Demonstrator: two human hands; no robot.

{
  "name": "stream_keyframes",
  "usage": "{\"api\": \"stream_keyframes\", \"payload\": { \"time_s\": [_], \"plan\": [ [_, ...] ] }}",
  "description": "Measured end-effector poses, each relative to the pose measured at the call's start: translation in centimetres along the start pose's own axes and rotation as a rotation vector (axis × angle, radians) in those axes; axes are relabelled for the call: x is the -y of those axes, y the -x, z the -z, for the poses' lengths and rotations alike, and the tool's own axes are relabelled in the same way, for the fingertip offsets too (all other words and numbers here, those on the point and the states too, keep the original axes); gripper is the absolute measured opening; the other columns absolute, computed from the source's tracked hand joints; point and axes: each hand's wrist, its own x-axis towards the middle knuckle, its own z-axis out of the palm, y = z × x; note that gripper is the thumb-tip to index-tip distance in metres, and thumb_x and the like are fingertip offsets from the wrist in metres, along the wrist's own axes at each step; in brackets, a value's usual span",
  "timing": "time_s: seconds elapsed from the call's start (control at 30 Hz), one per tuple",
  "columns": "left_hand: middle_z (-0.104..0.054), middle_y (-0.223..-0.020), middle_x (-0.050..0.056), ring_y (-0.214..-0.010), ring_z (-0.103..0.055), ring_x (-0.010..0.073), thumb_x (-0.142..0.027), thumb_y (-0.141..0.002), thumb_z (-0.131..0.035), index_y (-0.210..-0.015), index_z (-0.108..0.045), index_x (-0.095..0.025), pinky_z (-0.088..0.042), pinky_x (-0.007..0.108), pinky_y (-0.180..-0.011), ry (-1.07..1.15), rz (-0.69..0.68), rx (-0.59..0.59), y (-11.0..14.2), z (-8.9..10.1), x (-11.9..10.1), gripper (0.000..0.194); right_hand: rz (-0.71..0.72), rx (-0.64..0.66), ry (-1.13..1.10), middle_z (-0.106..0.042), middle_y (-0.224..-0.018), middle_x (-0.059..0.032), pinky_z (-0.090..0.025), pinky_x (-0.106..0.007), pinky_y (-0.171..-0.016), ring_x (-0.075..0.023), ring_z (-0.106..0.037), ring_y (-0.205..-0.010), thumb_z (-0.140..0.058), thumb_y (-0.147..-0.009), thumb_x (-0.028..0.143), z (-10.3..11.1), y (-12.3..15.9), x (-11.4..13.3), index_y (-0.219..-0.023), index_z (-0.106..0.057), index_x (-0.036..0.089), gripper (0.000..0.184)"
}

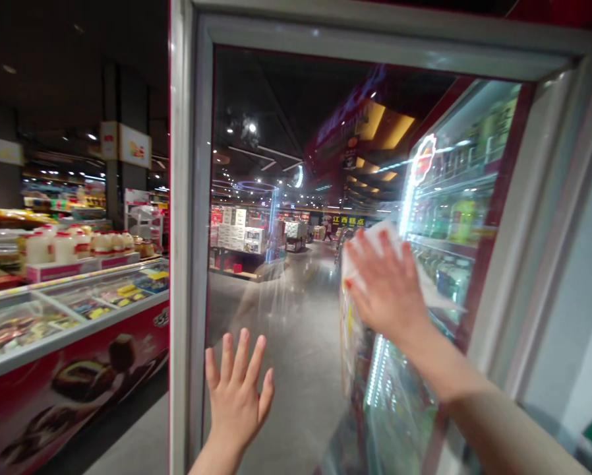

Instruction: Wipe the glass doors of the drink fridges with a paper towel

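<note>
In a supermarket aisle, a chest freezer (73, 330) stands left of a glass cooler door (192, 198). The spread right hand (387, 290) presses a white cloth (375, 239) flat against the glass; the empty left hand (236, 396) spreads open, low beside the door's left frame.

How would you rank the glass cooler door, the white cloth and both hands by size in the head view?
Glass cooler door is largest.
Right hand and left hand look alike; nearness to the camera makes ranking them unsure.
White cloth is partly hidden, so its place is unsure.

Supermarket: chest freezer (68, 323), lit drinks cooler (454, 218)
</note>
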Motion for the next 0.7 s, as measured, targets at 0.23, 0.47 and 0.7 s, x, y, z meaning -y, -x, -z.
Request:
{"api": "stream_keyframes", "payload": {
  "time_s": [0.23, 0.47, 0.7],
  "plan": [
    [-0.024, -0.184, 0.004, -0.174, -0.015, 0.0280, -0.036, -0.095, -0.073, -0.175, -0.028, -0.028, -0.006, 0.054, -0.145, -0.043, -0.075, -0.037, 1.7, -0.3, 0.2, 0.092, 0.359, -0.016, -0.149, -0.030, -0.184, 0.0042, -0.014, -0.057, -0.143, -0.0208, -0.012, -0.174, -0.049, -0.109, 0.033, -1.7, -0.2, 4.7, -0.175, -0.025, 0.032, 0.071],
    [-0.028, -0.183, 0.010, -0.174, -0.016, 0.0289, -0.031, -0.096, -0.070, -0.176, -0.022, -0.024, -0.010, 0.057, -0.144, -0.048, -0.053, -0.072, 1.6, -0.5, 0.3, 0.094, 0.205, 0.101, -0.113, -0.028, -0.184, 0.0013, -0.006, -0.071, -0.139, -0.0309, -0.016, -0.173, -0.049, -0.112, 0.041, -0.3, -8.5, 3.9, -0.175, -0.026, 0.031, 0.068],
    [-0.012, -0.186, 0.012, -0.175, -0.006, 0.0301, -0.028, -0.095, -0.065, -0.177, -0.015, -0.022, -0.006, 0.063, -0.142, -0.023, -0.112, -0.110, 2.3, -0.6, 1.4, 0.096, 0.593, 0.130, -0.237, -0.039, -0.179, 0.0062, -0.001, -0.047, -0.143, -0.0166, -0.026, -0.170, -0.049, -0.112, 0.038, -2.6, -3.4, 9.6, -0.165, -0.048, 0.030, 0.054]
  ]
}}
